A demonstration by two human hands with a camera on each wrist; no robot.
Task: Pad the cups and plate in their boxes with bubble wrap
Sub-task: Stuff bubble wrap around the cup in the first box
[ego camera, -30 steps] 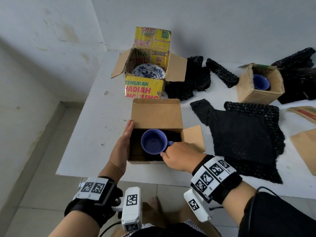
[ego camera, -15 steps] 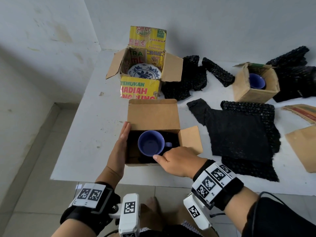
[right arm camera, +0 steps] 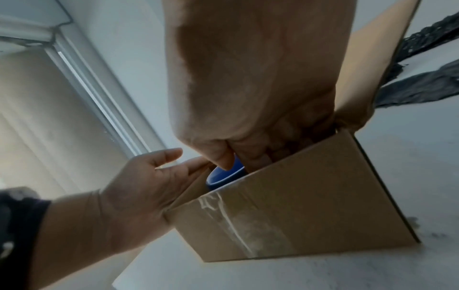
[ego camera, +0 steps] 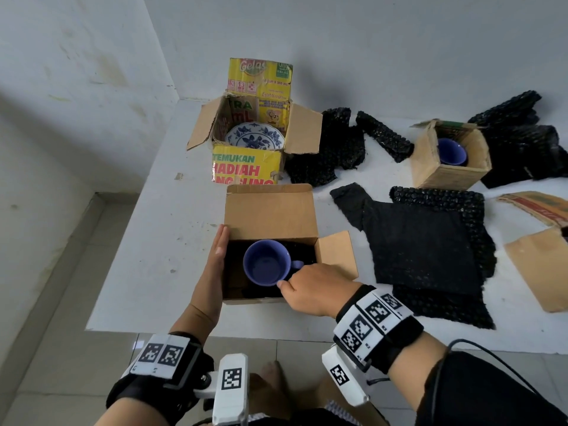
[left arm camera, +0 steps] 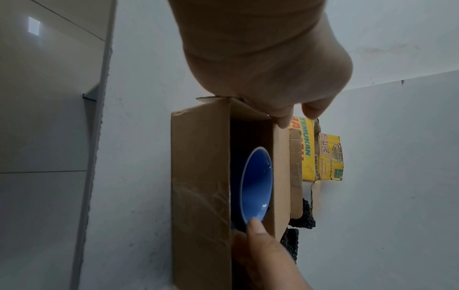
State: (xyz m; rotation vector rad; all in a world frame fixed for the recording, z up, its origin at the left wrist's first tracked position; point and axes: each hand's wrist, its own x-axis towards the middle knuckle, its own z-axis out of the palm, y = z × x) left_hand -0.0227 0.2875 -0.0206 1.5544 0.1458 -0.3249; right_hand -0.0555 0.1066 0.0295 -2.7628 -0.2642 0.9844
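With the left hand [ego camera: 215, 265] flat against the box [ego camera: 270, 216] and the right hand [ego camera: 310, 287] pinching the cup [ego camera: 266, 265] rim at lower centre, a slip could knock it against the cardboard.

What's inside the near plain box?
A blue cup, upright, on black bubble wrap. The right hand pinches its rim; the box floor is covered.

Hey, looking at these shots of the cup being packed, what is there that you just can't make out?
- Right hand fingers: inside the near brown cardboard box, hidden by the knuckles in the head and right wrist views.
- Blue ceramic cup base and the dark padding beneath: shadowed.
- Far small cardboard box: cup mostly hidden by its walls.
- Blue-and-white patterned plate: near edge cut off by the yellow printed box.
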